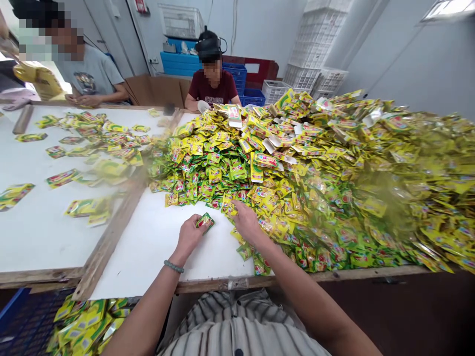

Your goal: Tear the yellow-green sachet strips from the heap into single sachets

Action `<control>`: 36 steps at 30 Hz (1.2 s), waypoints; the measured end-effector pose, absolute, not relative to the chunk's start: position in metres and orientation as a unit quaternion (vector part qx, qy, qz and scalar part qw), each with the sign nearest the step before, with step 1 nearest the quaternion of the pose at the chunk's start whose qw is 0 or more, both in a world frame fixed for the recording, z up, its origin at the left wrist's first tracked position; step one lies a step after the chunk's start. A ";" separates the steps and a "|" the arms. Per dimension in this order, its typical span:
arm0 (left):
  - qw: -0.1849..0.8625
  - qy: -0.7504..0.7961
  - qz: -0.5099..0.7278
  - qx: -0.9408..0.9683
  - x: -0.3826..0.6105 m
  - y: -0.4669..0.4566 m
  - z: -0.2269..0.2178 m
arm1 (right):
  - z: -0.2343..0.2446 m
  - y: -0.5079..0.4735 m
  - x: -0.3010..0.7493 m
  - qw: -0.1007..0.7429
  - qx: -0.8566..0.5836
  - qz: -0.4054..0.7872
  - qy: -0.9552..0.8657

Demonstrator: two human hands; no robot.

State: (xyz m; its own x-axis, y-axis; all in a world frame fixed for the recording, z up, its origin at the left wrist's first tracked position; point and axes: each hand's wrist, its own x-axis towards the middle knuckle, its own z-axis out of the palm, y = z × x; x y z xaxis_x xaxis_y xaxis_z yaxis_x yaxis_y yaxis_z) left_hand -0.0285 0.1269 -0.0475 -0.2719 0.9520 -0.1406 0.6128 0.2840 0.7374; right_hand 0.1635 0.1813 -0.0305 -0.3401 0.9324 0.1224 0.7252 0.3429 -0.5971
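My left hand (pixel 190 231), with a beaded bracelet on its wrist, is closed around a small green and red sachet (pixel 206 223) above the white tabletop (pixel 148 247). My right hand (pixel 245 221) reaches to the front edge of a big heap of yellow and green sachets (pixel 274 212). Its fingertips are closed at a yellow sachet (pixel 229 205) there, partly hidden by the fingers. Flat folded yellow boxes (pixel 263 160) lie on top of the heap.
A wooden divider (pixel 115 227) splits the table; more packets (pixel 61 178) lie left of it. Below stands a blue crate (pixel 22 321) with yellow packs (pixel 87 321). Two people sit across the table, one in a maroon shirt (pixel 213 89), one in a grey shirt (pixel 91 66).
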 end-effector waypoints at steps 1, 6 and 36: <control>0.349 0.717 0.342 0.497 -0.024 0.123 -0.048 | -0.030 0.175 0.165 0.268 -0.523 0.289 -0.756; 0.580 0.562 0.455 0.375 0.005 0.104 -0.037 | -0.029 0.146 0.170 0.356 -0.481 0.517 -0.612; 0.588 0.520 0.451 0.425 0.017 0.108 -0.013 | -0.005 0.150 0.185 0.330 -0.473 0.473 -0.666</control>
State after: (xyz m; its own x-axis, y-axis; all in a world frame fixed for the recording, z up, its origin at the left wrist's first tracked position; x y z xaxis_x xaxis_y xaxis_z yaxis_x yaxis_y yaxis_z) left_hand 0.0168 0.1085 -0.0129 0.0525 0.9722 -0.2282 -0.0887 0.2322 0.9686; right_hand 0.1854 0.1503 -0.0055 -0.3344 0.9424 -0.0072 0.3183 0.1057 -0.9421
